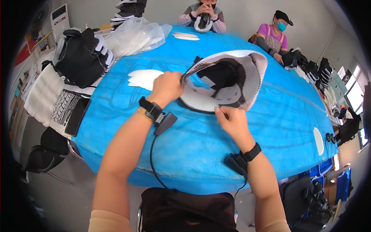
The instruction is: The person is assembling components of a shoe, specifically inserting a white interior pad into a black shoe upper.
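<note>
A cap-like sewn piece (257, 69) is raised over the blue-covered table, its open side tilted toward me. White material forms its outside and rim, and dark cloth shows within. My left hand (167, 89) is closed around its left edge, fingertips partly hidden behind the material. Along the lower edge runs a smooth white crescent-shaped strip (201, 101); my right hand (234, 120) pinches the edge near the right end of that strip. Left of my left hand, several flat white leaf-shaped pieces (143, 78) lie overlapped on the table.
Blue sheeting covers the table (193, 154). Clear plastic bags (137, 36) and stacked black sewn pieces (83, 58) crowd the left, near a phone (78, 116). More white pieces (185, 36) lie far off, another (318, 141) at right. Two people (203, 17) (275, 36) sit across, handling similar pieces.
</note>
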The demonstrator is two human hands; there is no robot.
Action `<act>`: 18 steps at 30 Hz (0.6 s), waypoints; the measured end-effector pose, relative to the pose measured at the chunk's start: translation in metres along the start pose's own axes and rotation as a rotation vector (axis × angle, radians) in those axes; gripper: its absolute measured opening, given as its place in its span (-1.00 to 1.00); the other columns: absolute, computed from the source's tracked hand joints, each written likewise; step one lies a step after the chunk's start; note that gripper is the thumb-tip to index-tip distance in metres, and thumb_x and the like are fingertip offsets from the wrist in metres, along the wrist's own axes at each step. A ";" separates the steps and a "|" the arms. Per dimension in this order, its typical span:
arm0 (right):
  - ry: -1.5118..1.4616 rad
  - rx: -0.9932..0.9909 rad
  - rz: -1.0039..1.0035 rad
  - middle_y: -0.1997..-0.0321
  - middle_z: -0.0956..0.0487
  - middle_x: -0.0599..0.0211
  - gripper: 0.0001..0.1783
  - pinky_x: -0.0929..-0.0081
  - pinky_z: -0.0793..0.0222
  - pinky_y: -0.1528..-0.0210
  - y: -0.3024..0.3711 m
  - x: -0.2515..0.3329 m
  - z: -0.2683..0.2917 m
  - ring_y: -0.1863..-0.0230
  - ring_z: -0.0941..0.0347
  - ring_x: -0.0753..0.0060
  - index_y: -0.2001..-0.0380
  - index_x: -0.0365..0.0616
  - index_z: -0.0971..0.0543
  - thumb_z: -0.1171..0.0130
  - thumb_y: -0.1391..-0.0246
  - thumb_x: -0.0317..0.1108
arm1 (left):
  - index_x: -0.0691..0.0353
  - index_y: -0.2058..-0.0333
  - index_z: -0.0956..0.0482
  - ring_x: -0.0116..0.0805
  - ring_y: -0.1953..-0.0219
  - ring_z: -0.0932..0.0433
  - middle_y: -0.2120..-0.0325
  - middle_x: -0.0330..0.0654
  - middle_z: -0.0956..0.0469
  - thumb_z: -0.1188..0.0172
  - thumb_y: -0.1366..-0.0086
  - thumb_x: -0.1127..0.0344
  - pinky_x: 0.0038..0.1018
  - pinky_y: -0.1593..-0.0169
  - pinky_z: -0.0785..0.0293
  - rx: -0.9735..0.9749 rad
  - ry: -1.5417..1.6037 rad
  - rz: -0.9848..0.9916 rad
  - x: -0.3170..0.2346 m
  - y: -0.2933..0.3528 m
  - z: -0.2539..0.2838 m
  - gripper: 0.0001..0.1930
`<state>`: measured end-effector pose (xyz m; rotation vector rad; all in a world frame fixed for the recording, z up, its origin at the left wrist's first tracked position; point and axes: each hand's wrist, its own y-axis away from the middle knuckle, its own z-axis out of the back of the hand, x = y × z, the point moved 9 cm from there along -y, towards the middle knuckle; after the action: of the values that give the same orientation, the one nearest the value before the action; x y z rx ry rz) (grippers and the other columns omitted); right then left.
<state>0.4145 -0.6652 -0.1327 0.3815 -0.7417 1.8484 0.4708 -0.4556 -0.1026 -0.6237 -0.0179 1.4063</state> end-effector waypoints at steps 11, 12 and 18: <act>-0.110 -0.278 0.316 0.40 -0.47 0.13 -0.89 0.32 -0.37 0.32 -0.001 0.024 0.014 0.38 -0.44 0.13 0.33 -0.26 -0.51 -0.03 -0.04 -0.57 | 0.23 0.24 -0.57 0.08 0.50 -0.56 0.63 0.08 -0.55 -0.19 -0.06 0.25 -0.10 0.39 -0.46 -0.231 0.078 -0.074 -0.015 0.009 0.017 -0.72; -0.029 -0.293 0.382 0.38 -0.48 0.12 -0.88 0.27 -0.38 0.31 0.000 0.029 0.014 0.38 -0.44 0.10 0.33 -0.26 -0.51 -0.03 -0.03 -0.58 | 0.29 0.21 -0.56 0.04 0.54 -0.57 0.64 0.10 -0.54 -0.17 -0.10 0.29 -0.14 0.41 -0.48 -0.215 0.212 -0.090 -0.014 0.006 0.013 -0.72; 0.328 -0.348 0.319 0.27 -0.52 0.12 -0.86 0.11 -0.43 0.24 0.002 0.016 0.011 0.30 -0.48 -0.04 0.31 -0.19 -0.52 -0.06 -0.01 -0.48 | 0.43 0.09 -0.47 -0.14 0.68 -0.57 0.66 0.11 -0.54 -0.04 -0.22 0.44 -0.34 0.51 -0.51 -0.066 0.483 -0.212 -0.044 0.012 -0.003 -0.71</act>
<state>0.4056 -0.6618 -0.1156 -0.2739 -0.9101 1.9610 0.4528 -0.4970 -0.0944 -0.9750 0.2477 1.0279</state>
